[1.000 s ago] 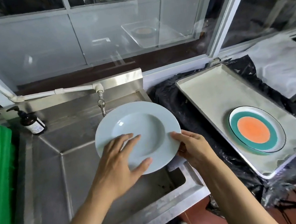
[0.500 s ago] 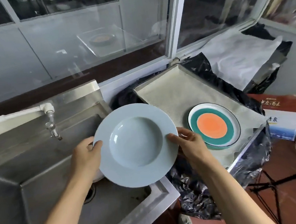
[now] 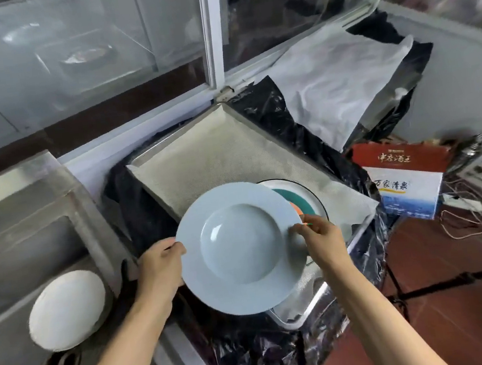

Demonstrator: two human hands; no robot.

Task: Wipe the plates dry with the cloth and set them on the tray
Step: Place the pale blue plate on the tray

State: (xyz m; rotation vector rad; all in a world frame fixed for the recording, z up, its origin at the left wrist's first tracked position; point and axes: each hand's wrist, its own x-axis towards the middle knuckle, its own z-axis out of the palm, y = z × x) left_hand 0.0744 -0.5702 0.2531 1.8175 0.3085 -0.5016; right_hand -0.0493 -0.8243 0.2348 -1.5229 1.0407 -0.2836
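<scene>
Centre frame, both hands grip the blue plate (image 3: 239, 248) by its rim, left hand (image 3: 159, 269) and right hand (image 3: 322, 239), above the tray (image 3: 214, 155), hiding most of a striped plate (image 3: 303, 197); a white plate (image 3: 66, 309) sits lower left in the sink (image 3: 2, 244).

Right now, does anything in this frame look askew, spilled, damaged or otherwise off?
Nothing spilled or broken. Both hands, left hand and right hand, hold the pale blue plate by its rim over the tray, overlapping the striped plate. One oddity: no cloth is visible.
</scene>
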